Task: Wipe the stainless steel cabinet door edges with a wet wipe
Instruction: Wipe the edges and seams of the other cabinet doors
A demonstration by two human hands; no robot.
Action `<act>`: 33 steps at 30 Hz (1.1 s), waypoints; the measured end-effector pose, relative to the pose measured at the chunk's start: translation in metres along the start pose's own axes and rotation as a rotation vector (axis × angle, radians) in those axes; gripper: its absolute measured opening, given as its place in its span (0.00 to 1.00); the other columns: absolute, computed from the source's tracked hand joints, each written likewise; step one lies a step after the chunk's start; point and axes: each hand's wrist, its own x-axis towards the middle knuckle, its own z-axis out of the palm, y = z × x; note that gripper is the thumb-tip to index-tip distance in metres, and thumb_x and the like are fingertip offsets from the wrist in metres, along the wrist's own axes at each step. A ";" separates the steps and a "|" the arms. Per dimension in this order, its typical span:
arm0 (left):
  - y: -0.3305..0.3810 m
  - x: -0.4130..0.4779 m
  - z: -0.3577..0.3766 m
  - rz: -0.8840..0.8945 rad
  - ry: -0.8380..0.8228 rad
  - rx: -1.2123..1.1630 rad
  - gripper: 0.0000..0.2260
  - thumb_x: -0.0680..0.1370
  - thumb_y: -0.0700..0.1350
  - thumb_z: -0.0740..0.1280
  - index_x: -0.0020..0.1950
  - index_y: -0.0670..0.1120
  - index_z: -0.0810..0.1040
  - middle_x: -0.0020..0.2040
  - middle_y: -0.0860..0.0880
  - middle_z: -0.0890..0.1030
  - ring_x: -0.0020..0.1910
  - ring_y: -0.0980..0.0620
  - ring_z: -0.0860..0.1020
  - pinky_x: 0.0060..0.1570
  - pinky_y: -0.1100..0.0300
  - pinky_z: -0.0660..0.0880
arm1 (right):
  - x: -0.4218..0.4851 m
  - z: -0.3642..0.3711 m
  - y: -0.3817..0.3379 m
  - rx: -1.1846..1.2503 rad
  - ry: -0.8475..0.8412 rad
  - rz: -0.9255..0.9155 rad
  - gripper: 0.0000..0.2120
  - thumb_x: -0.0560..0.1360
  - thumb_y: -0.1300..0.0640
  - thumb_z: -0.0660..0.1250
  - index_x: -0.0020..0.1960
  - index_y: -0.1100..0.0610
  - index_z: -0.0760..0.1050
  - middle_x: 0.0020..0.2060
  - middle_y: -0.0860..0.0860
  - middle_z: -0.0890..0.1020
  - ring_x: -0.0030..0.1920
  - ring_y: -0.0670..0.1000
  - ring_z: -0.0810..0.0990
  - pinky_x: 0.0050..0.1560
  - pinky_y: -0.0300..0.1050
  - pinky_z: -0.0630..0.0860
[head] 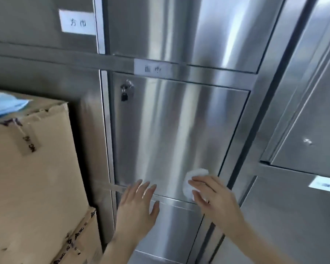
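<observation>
Our left hand point(137, 201) lies nearest us, fingers straight and spread, resting flat across the bottom edge point(171, 197) of the brushed stainless steel cabinet door point(179, 130). Our right hand point(215, 199), fingers nearly straight, presses the crumpled white wet wipe point(195, 174) against the door's lower right corner; the wipe shows above and to the left of its fingertips. From the wipe the bottom edge runs leftward toward the left hand, while the right edge point(234, 134) climbs just beside it. We judge the right hand better placed to follow either seam.

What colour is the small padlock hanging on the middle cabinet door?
Black padlock, clearest in the head view.
</observation>
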 end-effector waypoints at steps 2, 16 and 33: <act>0.028 0.037 -0.036 0.075 0.026 -0.038 0.19 0.72 0.52 0.58 0.53 0.45 0.84 0.53 0.48 0.84 0.56 0.44 0.81 0.61 0.51 0.68 | 0.029 -0.055 0.000 -0.038 0.045 0.014 0.12 0.67 0.67 0.74 0.49 0.59 0.82 0.48 0.50 0.82 0.48 0.49 0.79 0.50 0.37 0.75; 0.234 0.242 -0.166 0.517 0.253 -0.146 0.21 0.76 0.51 0.57 0.62 0.43 0.80 0.60 0.45 0.80 0.63 0.43 0.77 0.64 0.48 0.71 | 0.115 -0.320 0.057 -0.357 0.305 0.045 0.13 0.67 0.67 0.74 0.52 0.59 0.81 0.48 0.51 0.82 0.47 0.53 0.80 0.44 0.48 0.78; 0.323 0.408 -0.199 0.545 0.443 0.058 0.25 0.70 0.41 0.74 0.66 0.40 0.76 0.66 0.41 0.76 0.67 0.39 0.73 0.66 0.42 0.69 | 0.252 -0.399 0.176 -0.344 0.480 -0.190 0.14 0.68 0.68 0.73 0.53 0.62 0.81 0.48 0.53 0.83 0.48 0.57 0.81 0.40 0.49 0.79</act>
